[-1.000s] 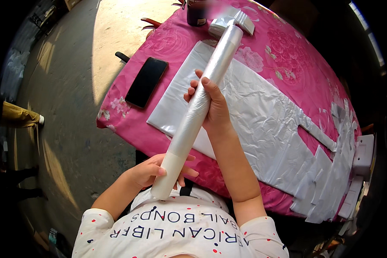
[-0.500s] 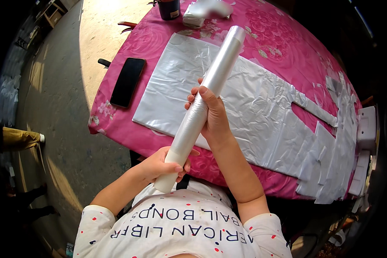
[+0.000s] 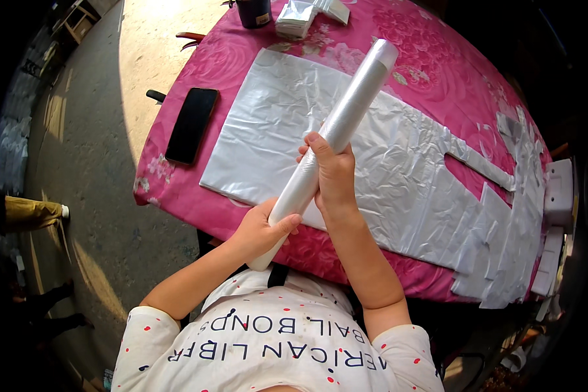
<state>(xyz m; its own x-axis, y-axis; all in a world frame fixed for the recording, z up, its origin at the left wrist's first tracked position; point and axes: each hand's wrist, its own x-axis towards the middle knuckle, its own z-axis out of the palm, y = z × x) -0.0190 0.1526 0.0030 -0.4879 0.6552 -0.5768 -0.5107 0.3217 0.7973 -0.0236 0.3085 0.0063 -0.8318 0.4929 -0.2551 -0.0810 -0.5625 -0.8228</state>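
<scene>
Both my hands grip a long roll of clear plastic film (image 3: 355, 106), held slantwise above the table with its far end up to the right. My right hand (image 3: 335, 170) wraps round its middle, thumb on top. Lower down, my left hand (image 3: 266, 230) closes round the near part, close to the bottom end at my waist. Beneath the roll lies a flat stack of white plastic bags (image 3: 255, 124), wrinkled on top, with cut-out handles fanned out at the right.
A pink flowered cloth (image 3: 431, 42) covers the table. A black phone (image 3: 193, 125) lies at its left edge. At the far side are a dark cup (image 3: 255, 13) and small white packets (image 3: 296, 18). White plastic boxes (image 3: 558, 189) stand beyond the right edge. A person's yellow trouser leg (image 3: 34, 213) shows at left.
The roll has shifted to the right, my right hand moving with it. My left hand has moved up along the roll. A blurred white thing over the far packets now shows sharply as a packet lying there.
</scene>
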